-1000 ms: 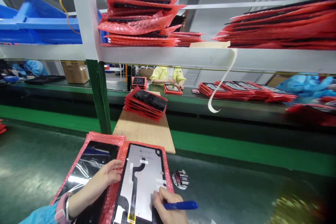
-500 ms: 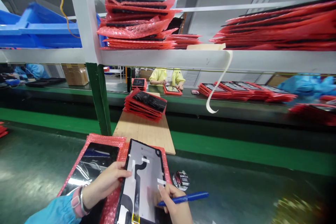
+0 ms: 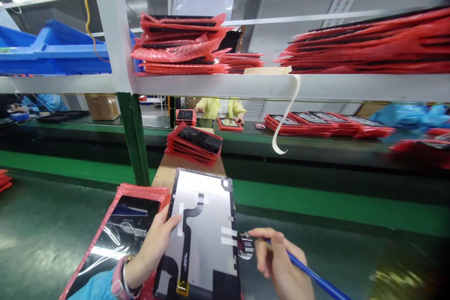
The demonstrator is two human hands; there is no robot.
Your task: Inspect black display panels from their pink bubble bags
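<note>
My left hand point(image 3: 159, 236) grips the left edge of a tablet screen panel point(image 3: 207, 225), its thumb lying on the back. The panel is tilted up, showing a pale grey back with a dark flex cable point(image 3: 187, 243) and white tape strips point(image 3: 228, 236) at its right edge. In my right hand point(image 3: 281, 260) a blue pen point(image 3: 312, 277) is held, pointing down to the right. That hand's fingertips are beside a small shiny metal object point(image 3: 246, 245) right of the panel; I cannot tell whether they touch it. Red bubble wrap point(image 3: 123, 191) with a dark glossy screen point(image 3: 117, 229) lies at left.
A wooden board point(image 3: 163, 168) carries a stack of red-wrapped screens point(image 3: 193, 145). Overhead, a white shelf beam point(image 3: 211, 85) holds more red packs point(image 3: 372, 42), and a paper strip point(image 3: 286, 117) hangs from it. A green post point(image 3: 133, 140) stands left. A person in yellow point(image 3: 213, 107) works opposite.
The panel has risen and turned more upright. My right hand has left the panel's edge and moved right with the pen. A second white tape strip now shows at the panel's right edge.
</note>
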